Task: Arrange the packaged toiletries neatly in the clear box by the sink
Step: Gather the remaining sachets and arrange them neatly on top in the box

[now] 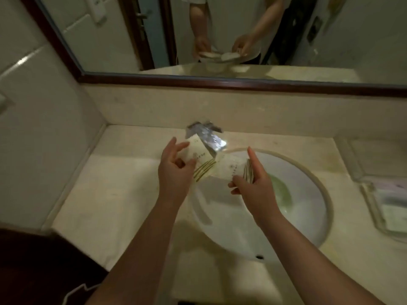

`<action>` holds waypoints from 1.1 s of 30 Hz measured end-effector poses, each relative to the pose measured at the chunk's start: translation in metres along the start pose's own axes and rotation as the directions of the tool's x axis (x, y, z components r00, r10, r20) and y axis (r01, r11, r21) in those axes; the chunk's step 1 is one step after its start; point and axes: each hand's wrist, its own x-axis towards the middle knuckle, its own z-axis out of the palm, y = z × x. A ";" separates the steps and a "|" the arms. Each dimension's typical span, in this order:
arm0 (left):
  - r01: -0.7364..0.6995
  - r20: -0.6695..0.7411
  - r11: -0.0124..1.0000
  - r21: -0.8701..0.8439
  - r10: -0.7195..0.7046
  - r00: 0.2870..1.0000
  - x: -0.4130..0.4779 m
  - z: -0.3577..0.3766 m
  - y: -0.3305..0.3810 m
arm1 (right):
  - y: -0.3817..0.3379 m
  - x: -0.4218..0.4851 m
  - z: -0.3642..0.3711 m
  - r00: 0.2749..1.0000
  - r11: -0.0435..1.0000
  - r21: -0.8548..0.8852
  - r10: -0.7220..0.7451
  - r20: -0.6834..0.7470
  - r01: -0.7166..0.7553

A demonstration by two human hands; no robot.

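Observation:
My left hand [174,170] holds a cream toiletry packet with green stripes [201,156] above the left rim of the sink. My right hand [253,181] pinches a second, similar packet [233,169] over the basin, index finger pointing up. The two packets nearly touch at their inner ends. The clear box [374,201] sits on the counter at the far right, with more packets [394,216] inside it, partly cut off by the frame edge.
A chrome faucet [207,135] stands just behind the packets. The white round sink [308,194] fills the counter's middle. A beige stone counter [114,194] runs left to a tiled wall. A framed mirror [220,40] hangs above the backsplash.

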 end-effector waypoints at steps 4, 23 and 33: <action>0.119 -0.018 0.989 -0.089 -0.121 0.993 -0.064 0.066 0.019 | 0.010 -0.039 -0.078 0.994 0.997 0.065 0.042 -0.098 -0.035; 0.459 0.294 0.882 -0.109 -0.412 0.862 -0.125 0.267 0.039 | 0.054 -0.038 -0.301 0.877 0.962 0.155 0.270 -0.398 -0.225; 0.493 0.447 0.866 0.088 -0.477 0.757 -0.138 0.377 0.030 | 0.078 -0.028 -0.416 0.757 0.919 0.158 0.389 -0.526 -0.362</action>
